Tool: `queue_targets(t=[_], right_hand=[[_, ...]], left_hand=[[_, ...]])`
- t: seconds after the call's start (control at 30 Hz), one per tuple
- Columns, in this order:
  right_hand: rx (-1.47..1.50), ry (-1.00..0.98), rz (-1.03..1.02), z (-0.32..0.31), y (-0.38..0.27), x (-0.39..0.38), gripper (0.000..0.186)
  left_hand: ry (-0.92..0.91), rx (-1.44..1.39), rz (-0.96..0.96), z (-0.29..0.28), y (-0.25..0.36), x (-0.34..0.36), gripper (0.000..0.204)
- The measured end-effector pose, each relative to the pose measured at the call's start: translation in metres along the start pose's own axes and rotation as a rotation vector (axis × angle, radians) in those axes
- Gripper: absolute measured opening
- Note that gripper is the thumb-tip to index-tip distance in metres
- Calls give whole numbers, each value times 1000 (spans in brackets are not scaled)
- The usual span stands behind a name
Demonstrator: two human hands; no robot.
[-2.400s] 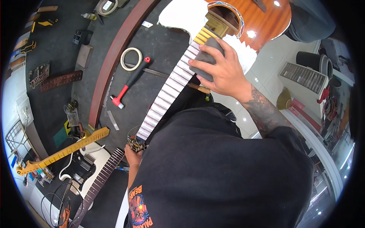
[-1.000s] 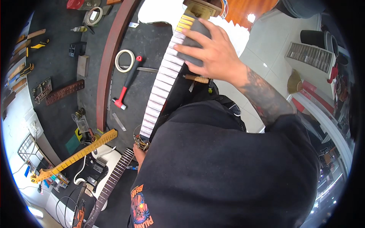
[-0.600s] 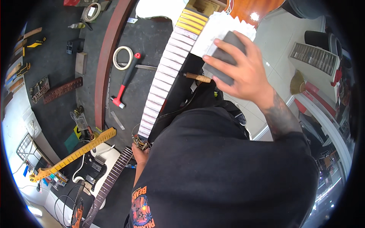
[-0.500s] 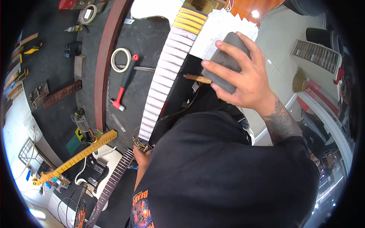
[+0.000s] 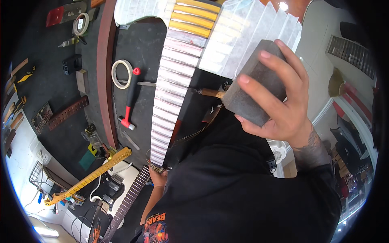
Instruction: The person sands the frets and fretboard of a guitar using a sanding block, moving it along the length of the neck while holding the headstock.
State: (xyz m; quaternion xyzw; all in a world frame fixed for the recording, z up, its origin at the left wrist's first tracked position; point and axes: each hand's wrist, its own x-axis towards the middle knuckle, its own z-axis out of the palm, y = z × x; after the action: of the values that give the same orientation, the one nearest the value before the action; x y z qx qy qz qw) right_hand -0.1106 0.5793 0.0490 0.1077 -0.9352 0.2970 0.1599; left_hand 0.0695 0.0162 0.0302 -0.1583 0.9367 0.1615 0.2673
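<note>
A grey sanding block (image 5: 259,85) is gripped in my right hand (image 5: 283,97), fingers spread over its face and thumb below. It is held up to the right of a guitar neck (image 5: 172,87). White tape covers the wood between the frets, with yellow strips (image 5: 192,18) at the body end. White paper-like masking (image 5: 233,38) covers the guitar body on both sides of the neck. My left hand (image 5: 158,177) closes round the headstock end, by the tuners; its fingers are partly hidden.
A red-and-black hammer (image 5: 131,99) and a tape roll (image 5: 121,74) lie on the dark bench beside a long reddish-brown bar (image 5: 106,77). A wooden-handled tool (image 5: 210,93) is under the neck. A loose maple neck (image 5: 91,176) and a white electric guitar (image 5: 123,182) lie at lower left.
The view has shifted. My right hand and the block now appear lower and farther right, farther from the neck. My left hand stays at the headstock.
</note>
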Motion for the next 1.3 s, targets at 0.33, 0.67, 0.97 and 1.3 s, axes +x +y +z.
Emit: queue_targets(t=[0.33,0.67,0.97,1.3], right_hand=[[85,22,-36,-2,6,25,64],[-27,-172,-62,9,-3,73,57],[-30,-149,-125,34,2,112,61],[-4,-166,-106,35,3,115,58]], left_hand=[[67,66,98,2,2,0,57],[18,-110,0,-1,12,1,60],[31,23,2,-1,19,1,61],[64,80,-44,-3,19,5,51]])
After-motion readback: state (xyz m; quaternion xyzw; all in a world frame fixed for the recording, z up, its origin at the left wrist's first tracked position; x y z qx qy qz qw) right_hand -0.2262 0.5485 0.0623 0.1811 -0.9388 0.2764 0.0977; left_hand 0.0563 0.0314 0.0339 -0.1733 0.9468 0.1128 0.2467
